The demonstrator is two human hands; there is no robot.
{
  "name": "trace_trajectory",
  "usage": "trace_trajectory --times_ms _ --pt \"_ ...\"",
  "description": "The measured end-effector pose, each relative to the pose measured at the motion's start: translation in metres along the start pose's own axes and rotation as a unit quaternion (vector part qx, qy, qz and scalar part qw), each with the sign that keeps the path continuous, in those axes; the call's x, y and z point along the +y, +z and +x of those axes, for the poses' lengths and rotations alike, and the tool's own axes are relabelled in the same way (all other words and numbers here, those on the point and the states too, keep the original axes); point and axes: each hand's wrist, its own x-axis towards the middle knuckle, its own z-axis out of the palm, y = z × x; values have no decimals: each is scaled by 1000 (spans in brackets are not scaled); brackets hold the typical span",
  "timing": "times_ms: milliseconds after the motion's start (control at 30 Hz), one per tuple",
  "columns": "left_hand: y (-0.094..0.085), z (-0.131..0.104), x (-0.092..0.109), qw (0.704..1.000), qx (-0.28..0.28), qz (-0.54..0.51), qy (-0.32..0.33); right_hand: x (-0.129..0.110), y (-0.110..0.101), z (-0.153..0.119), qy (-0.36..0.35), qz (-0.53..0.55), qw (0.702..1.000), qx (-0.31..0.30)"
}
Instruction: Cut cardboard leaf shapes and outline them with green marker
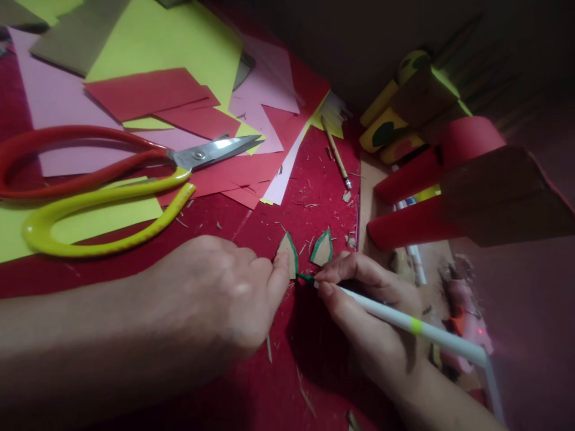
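Two small leaf-shaped cardboard pieces with green edges lie on the red surface. My left hand (242,287) presses a fingertip on the left cardboard piece (290,248), its other fingers curled under. The right cardboard piece (321,248) lies just beyond my right hand (372,305), untouched. Pinched in my right hand is a white marker (386,314) with a yellow-green band. Its green tip meets the lower right corner of the left piece.
Open scissors (197,157) with red and yellow handles lie at the left on coloured paper (179,36). A short pencil (335,152) rests among scraps. Red paper tubes (411,230) joined to cardboard stand at the right, near yellow spotted tubes (389,129).
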Motion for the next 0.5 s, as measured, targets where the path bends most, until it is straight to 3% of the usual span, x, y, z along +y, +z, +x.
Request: trace_trajectory --times_ms 267,500 --pt "-10 2 -4 999 -17 -17 20 -1 0 -1 -2 1 1000 -6" --pt "-5 0 -9 997 -11 -68 30 10 1 -8 -18 16 1000 17"
